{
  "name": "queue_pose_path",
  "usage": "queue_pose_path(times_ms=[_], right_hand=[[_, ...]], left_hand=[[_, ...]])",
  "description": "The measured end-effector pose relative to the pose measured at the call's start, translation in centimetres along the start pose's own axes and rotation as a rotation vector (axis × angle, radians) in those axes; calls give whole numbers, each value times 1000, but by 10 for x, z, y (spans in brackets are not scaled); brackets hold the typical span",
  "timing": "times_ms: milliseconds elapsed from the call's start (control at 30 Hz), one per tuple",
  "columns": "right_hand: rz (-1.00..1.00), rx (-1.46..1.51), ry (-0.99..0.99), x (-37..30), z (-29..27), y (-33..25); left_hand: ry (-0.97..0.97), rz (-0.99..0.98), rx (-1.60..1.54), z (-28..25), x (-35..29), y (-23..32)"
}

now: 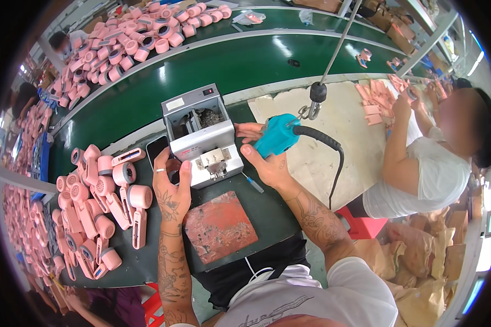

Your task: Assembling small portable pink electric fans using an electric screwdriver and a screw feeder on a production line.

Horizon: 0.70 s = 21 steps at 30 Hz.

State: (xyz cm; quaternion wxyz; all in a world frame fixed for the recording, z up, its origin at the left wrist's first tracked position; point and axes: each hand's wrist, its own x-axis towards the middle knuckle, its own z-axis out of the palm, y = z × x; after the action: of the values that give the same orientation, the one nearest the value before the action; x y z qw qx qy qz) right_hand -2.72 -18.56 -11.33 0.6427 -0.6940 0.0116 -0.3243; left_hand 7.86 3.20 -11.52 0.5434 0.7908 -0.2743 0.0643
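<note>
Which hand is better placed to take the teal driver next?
Probably the right: the driver hangs right over the right hand, while the left hand is at the grey machine's far side.

The single view looks out from the left of the wearer's head, facing down and ahead over the white shirt (338, 291) at the lower edge. The left hand (171, 185), right hand (270, 168) and grey machine (193, 141) sit close, near mid-view; the green belt (218, 65) curves across farther off, above them.
</note>
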Motion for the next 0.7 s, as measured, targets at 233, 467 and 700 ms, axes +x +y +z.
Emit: queue_pose_path(times_ms=[233, 467, 700], right_hand=[[15, 13, 8, 0, 1, 1], [6, 2, 7, -1, 1, 0], [7, -1, 7, 0, 1, 1]], left_hand=[[11, 12, 1, -1, 0, 1], [0, 13, 18, -2, 1, 3], [2, 13, 27, -1, 1, 3]])
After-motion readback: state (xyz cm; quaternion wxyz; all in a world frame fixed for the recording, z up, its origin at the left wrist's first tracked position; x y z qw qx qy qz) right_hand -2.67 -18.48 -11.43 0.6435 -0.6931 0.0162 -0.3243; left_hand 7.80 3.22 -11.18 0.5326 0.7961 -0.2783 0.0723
